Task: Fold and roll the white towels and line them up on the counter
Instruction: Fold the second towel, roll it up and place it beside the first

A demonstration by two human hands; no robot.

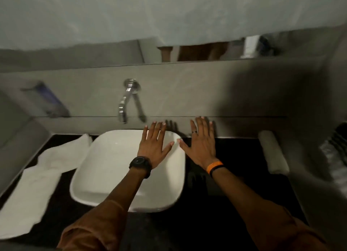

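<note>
Loose white towels (35, 179) lie unfolded in a heap on the left part of the black counter (238, 166). One rolled white towel (273, 153) rests at the counter's right end, against the wall. My left hand (153, 143), a black watch on its wrist, hovers flat over the white basin (105, 168) with fingers spread and nothing in it. My right hand (201, 143), wearing a ring and an orange wristband, is spread flat over the counter just right of the basin, also holding nothing.
A chrome tap (125, 100) sticks out of the grey wall above the basin. A mirror (169, 15) fills the upper view. A dark ribbed object (336, 147) hangs on the right wall. A bluish bottle (50, 100) stands at the left.
</note>
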